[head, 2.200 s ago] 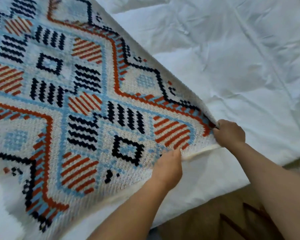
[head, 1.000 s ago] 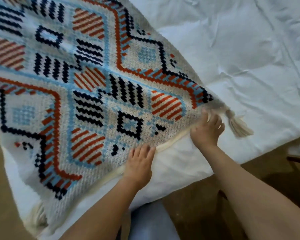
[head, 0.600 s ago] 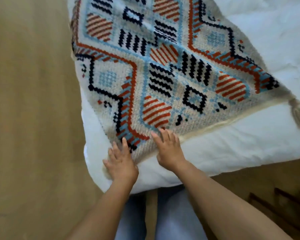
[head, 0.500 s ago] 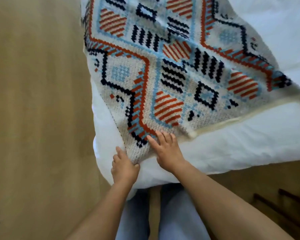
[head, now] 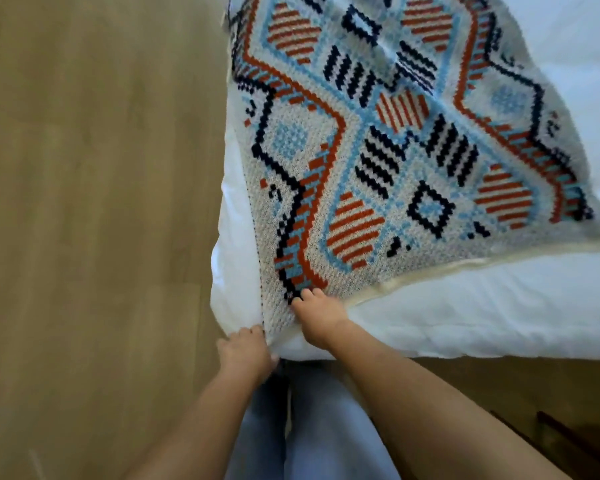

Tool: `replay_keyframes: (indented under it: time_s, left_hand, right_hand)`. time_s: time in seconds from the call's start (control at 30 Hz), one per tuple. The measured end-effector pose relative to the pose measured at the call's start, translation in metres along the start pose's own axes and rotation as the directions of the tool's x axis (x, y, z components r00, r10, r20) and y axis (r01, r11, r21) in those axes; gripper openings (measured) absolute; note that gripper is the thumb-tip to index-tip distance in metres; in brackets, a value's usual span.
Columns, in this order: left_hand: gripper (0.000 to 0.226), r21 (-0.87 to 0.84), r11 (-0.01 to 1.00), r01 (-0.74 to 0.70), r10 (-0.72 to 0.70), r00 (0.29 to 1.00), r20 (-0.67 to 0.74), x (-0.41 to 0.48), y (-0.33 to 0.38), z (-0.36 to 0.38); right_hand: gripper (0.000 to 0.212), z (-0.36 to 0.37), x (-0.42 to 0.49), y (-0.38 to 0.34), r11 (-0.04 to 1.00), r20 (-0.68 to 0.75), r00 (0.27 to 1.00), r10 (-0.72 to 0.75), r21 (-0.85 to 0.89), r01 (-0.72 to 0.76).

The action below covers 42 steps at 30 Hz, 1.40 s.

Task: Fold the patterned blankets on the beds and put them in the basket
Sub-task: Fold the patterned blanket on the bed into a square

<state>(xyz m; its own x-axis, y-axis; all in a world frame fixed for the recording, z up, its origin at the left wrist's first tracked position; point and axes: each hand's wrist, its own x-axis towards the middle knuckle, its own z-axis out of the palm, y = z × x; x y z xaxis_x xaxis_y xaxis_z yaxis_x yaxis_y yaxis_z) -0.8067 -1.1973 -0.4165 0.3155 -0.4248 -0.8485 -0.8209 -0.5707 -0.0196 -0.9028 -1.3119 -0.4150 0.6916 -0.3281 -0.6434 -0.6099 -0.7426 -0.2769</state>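
Your left hand and right hand are bare. Your left forearm and right forearm are bare too, all the way to the near edge of the view. Finger outlines soft with blur. Between the forearms, you wear pale blue trousers, faded, denim by the look; weave too blurred to confirm. Two legs show, split by a narrow gap. Right leg takes up more of the view than the left.
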Motion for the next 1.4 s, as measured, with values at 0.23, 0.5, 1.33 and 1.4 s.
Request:
replay_keyframes:
  time_s: [0.23, 0.5, 1.33, 1.4]
  left_hand:
    - [0.052, -0.075, 0.993, -0.095, 0.073, 0.966, -0.249, 0.010, -0.002, -0.133]
    - [0.042, 0.006, 0.956, -0.292, 0.262, 0.849, -0.458, 0.025, -0.097, -0.308]
    - [0.043, 0.396, 0.823, -0.406, 0.563, 0.671, -0.483, 0.176, -0.135, -0.737]
    - [0.040, 0.407, 0.811, -0.420, 0.580, 0.668, -0.466, 0.192, -0.127, -0.774]
  right_hand:
    - [0.015, -0.096, 0.026, -0.003, 0.986, -0.176, 0.975, 0.134, 0.122, -0.113]
    - [0.019, -0.230, 0.096, -0.068, 0.921, -0.386, 0.843, 0.375, 0.257, -0.292]
    - [0.033, -0.566, 0.348, -0.015, 0.792, -0.388, 0.708, 0.590, 0.450, -0.414]
    - [0.033, -0.596, 0.368, 0.002, 0.774, -0.356, 0.708, 0.610, 0.461, -0.434]
